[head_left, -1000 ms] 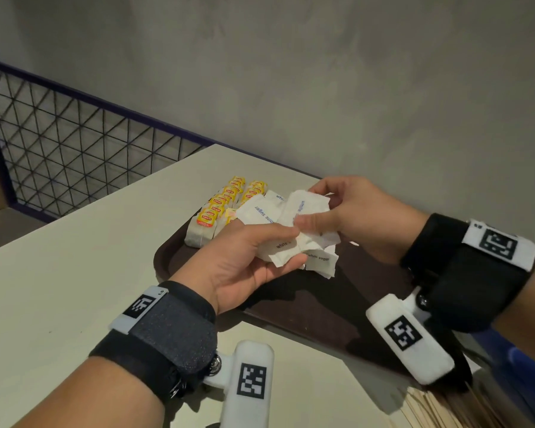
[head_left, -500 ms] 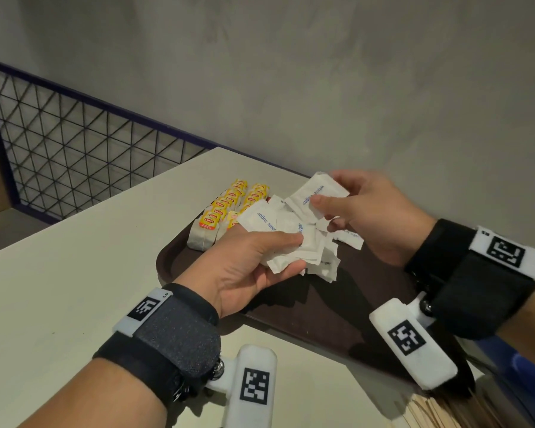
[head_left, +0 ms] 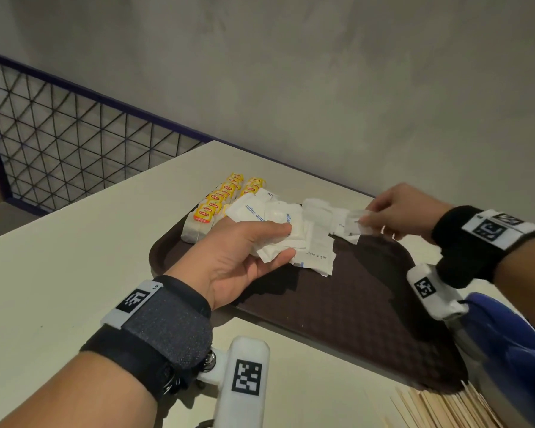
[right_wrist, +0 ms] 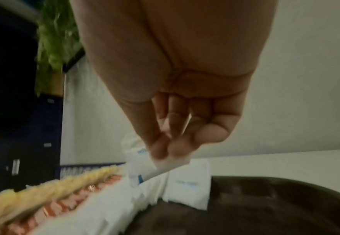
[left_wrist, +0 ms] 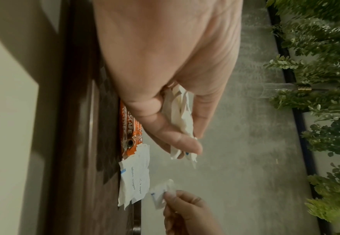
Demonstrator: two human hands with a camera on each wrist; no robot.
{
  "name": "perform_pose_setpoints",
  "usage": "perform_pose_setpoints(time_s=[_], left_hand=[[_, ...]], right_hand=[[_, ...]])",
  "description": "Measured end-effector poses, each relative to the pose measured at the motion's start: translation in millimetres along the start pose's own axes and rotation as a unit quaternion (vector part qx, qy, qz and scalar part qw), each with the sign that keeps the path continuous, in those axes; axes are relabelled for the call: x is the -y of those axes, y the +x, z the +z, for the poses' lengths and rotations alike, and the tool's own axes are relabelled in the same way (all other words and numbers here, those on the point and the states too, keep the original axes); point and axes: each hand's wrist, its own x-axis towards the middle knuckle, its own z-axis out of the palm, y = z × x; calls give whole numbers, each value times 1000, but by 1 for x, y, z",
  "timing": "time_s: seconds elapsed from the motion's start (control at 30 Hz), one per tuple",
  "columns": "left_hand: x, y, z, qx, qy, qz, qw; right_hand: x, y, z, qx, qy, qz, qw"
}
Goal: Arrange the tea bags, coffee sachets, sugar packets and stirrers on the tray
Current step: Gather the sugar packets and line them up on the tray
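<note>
Head view: the left hand (head_left: 244,254) hovers over the middle of the brown tray (head_left: 368,310), thumb and fingers curled round a loose bundle of sugar packets (head_left: 278,230), likely kept there as a stock to deal from. The right hand (head_left: 399,211) pinches 1 single packet (head_left: 357,225) near the tray's far edge, apparently to lay it beside the packets already down (head_left: 317,257). Tea bags (head_left: 210,211) with yellow tags stand in 2 rows at the tray's far left corner. Wooden stirrers (head_left: 445,409) lie off the tray at the tabletop's near right edge, so that step is not yet done.

Left wrist view: the bundle shows as crumpled white paper squeezed between thumb and fingertips (left_wrist: 187,147). Below it, flat packets printed "white sugar" in blue (left_wrist: 135,182) lie on the tray, overlapping an orange coffee sachet (left_wrist: 131,132). The right hand's packet is blurred.

Right wrist view: thumb and forefinger grip a thin white corner of the packet (right_wrist: 171,163) above the laid row. The picture is smeared, but the packets look soft and light, with serrated ends.
</note>
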Motion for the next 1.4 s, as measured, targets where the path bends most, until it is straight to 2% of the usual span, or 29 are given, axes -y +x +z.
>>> perform_pose_setpoints(time_s=[0.1, 0.23, 0.4, 0.83, 0.93, 1.0, 1.07, 1.3, 1.4], left_hand=[[0, 0, 0, -5, -7, 4, 1000], [0, 2, 0, -5, -10, 5, 1000], [1, 2, 0, -3, -12, 3, 1000], [1, 1, 2, -10, -5, 0, 1000], [2, 1, 1, -13, -2, 1, 1000], [1, 0, 2, -17, -1, 0, 1000], [0, 0, 4, -22, -8, -7, 1000], [-5, 1, 0, -20, -60, -21, 998], [-4, 1, 0, -31, -42, -19, 998]], right_hand=[[-4, 16, 13, 2, -33, 61, 998], [1, 31, 23, 35, -70, 97, 992], [-2, 41, 34, 33, -41, 129, 990], [-6, 42, 42, -96, -51, 41, 993], [-6, 39, 47, -62, -26, -5, 998], [-8, 39, 53, -9, -49, -23, 998], [-10, 43, 57, 15, -78, -29, 996], [-7, 45, 54, 13, -133, -22, 991], [8, 31, 40, -49, -137, -75, 986]])
